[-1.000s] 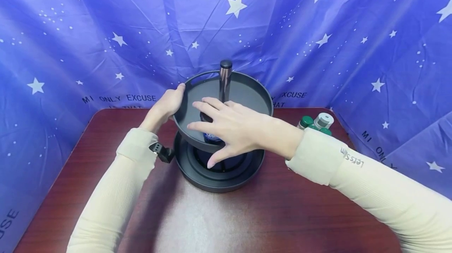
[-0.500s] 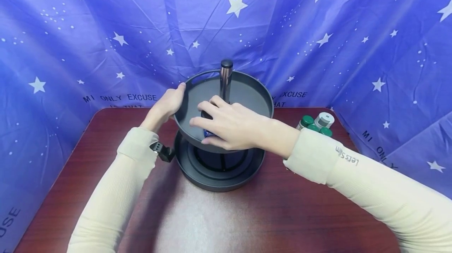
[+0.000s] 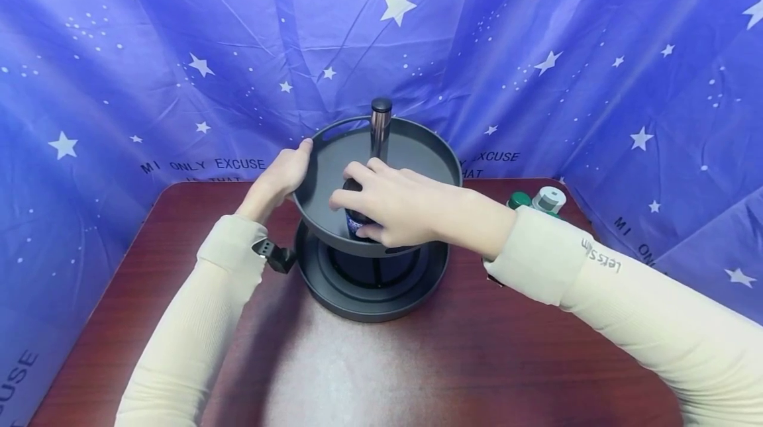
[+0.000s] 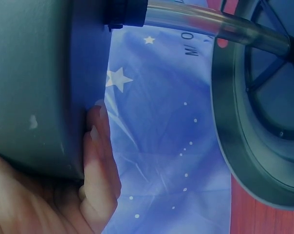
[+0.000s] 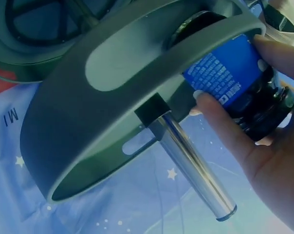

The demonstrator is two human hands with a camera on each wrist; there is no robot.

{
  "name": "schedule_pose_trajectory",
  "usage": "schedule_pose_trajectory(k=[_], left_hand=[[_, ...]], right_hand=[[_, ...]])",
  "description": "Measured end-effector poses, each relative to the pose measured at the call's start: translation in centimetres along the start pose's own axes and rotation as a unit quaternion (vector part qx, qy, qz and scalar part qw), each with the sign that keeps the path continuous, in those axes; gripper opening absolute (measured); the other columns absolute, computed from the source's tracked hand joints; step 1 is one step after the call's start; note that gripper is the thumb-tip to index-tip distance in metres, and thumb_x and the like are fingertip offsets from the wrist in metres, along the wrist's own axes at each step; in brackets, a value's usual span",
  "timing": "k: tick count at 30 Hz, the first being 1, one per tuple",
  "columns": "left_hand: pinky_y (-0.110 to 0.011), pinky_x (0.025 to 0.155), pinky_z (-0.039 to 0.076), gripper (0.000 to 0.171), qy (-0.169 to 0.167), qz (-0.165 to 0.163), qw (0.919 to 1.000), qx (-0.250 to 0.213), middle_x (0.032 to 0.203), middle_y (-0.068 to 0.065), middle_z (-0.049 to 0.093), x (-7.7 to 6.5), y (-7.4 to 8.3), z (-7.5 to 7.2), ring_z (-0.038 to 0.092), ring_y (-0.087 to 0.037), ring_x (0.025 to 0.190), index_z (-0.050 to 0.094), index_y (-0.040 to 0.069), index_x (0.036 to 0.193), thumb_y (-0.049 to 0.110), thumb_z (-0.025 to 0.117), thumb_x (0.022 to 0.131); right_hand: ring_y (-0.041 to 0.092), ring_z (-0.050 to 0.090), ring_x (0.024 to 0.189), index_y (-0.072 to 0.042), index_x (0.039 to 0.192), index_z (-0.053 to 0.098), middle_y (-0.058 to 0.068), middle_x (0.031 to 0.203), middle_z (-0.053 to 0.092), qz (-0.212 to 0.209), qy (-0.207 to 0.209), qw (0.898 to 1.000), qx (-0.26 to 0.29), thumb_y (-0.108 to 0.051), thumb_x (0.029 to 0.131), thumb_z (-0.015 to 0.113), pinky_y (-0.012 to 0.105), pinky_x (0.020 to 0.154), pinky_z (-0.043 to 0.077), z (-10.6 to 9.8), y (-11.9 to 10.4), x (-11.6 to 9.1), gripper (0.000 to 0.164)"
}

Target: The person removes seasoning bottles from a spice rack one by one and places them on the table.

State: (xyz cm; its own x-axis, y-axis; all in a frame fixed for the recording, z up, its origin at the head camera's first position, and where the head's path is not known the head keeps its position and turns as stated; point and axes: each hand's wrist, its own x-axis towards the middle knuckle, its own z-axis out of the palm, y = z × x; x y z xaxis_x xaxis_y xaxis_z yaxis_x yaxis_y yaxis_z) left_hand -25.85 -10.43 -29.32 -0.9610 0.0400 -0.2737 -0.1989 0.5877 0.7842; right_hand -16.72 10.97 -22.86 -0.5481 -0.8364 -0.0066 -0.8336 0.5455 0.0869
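A dark two-tier round rack stands on the table; its upper tray (image 3: 334,159) sits above the lower tray (image 3: 369,311) on a shiny post (image 3: 380,136). My left hand (image 3: 286,172) grips the upper tray's left rim, thumb at the rim and fingers against the underside in the left wrist view (image 4: 101,175). Inside the upper tray, near its front, is a dark jar with a blue label (image 5: 227,70) and a dark lid. My right hand (image 3: 405,205) holds this jar from above, thumb and fingers around it, covering much of it in the head view.
Behind my right sleeve stand several containers, among them a green-capped bottle (image 3: 520,199) and a white-capped one (image 3: 550,199), partly hidden. The reddish-brown table (image 3: 507,361) ends at a blue star-patterned curtain (image 3: 238,30). A small black wrist camera (image 3: 277,256) hangs beside the lower tray.
My right hand's fingers, spread over the jar a second ago, have closed around it, and the hand has shifted slightly right. The left hand stays on the upper tray's rim.
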Motion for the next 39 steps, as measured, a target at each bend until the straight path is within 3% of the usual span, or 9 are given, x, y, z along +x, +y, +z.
schedule_pose_trajectory(k=[12, 17, 23, 31, 36, 39], left_hand=[[-0.034, 0.062, 0.056, 0.073, 0.014, -0.002, 0.9992, 0.036, 0.122, -0.021, 0.056, 0.1, 0.0, 0.1, 0.062, -0.024, 0.080, 0.053, -0.004, 0.132, 0.051, 0.013, 0.105], [-0.038, 0.077, 0.053, 0.073, 0.019, -0.004, 0.9980, 0.061, 0.134, -0.022, 0.053, 0.0, 0.1, 0.2, 0.061, -0.030, 0.096, 0.047, -0.004, 0.141, 0.049, 0.013, 0.105], [-0.043, 0.092, 0.050, 0.072, 0.017, -0.004, 0.9976, 0.067, 0.136, -0.022, 0.052, 0.0, 0.2, 0.2, 0.058, -0.032, 0.109, 0.046, -0.005, 0.141, 0.048, 0.012, 0.106], [-0.042, 0.087, 0.053, 0.072, 0.016, -0.007, 0.9981, 0.059, 0.139, -0.022, 0.050, -0.1, 0.2, -0.1, 0.059, -0.033, 0.109, 0.044, -0.005, 0.142, 0.048, 0.012, 0.106], [-0.037, 0.067, 0.057, 0.071, 0.014, -0.008, 0.9987, 0.049, 0.127, -0.022, 0.054, -0.1, 0.3, -0.1, 0.062, -0.029, 0.090, 0.050, -0.005, 0.135, 0.048, 0.013, 0.105], [-0.034, 0.062, 0.056, 0.070, 0.014, -0.007, 0.9988, 0.046, 0.124, -0.021, 0.055, -0.1, 0.4, -0.1, 0.061, -0.026, 0.085, 0.051, -0.005, 0.133, 0.047, 0.013, 0.105]], right_hand=[[0.025, 0.052, 0.099, -0.026, 0.115, 0.063, 0.006, 0.121, 0.051, -0.006, 0.050, 0.998, 0.048, -0.027, 0.088, 0.073, 0.037, 0.064, 0.052, 0.5, 0.6, -0.8, 0.029], [0.026, 0.053, 0.101, -0.026, 0.114, 0.064, 0.005, 0.121, 0.052, 0.006, 0.044, 0.997, 0.062, -0.028, 0.087, 0.074, 0.039, 0.071, 0.052, 0.4, 1.3, -1.2, 0.029], [0.028, 0.055, 0.099, -0.024, 0.114, 0.064, 0.006, 0.116, 0.055, 0.013, 0.066, 0.996, 0.055, -0.029, 0.085, 0.075, 0.043, 0.084, 0.048, 0.1, 2.4, -1.9, 0.031], [0.028, 0.054, 0.096, -0.024, 0.113, 0.064, 0.006, 0.114, 0.057, 0.028, 0.069, 0.996, 0.051, -0.028, 0.085, 0.075, 0.044, 0.084, 0.048, -0.3, 3.1, -2.6, 0.030], [0.027, 0.054, 0.100, -0.027, 0.112, 0.063, 0.005, 0.116, 0.056, 0.044, 0.053, 0.997, 0.046, -0.030, 0.085, 0.075, 0.044, 0.082, 0.050, -0.8, 3.3, -2.9, 0.029], [0.025, 0.053, 0.101, -0.029, 0.111, 0.064, 0.003, 0.116, 0.055, 0.059, 0.052, 0.996, 0.051, -0.030, 0.085, 0.075, 0.044, 0.080, 0.050, -1.4, 3.7, -3.2, 0.028]])
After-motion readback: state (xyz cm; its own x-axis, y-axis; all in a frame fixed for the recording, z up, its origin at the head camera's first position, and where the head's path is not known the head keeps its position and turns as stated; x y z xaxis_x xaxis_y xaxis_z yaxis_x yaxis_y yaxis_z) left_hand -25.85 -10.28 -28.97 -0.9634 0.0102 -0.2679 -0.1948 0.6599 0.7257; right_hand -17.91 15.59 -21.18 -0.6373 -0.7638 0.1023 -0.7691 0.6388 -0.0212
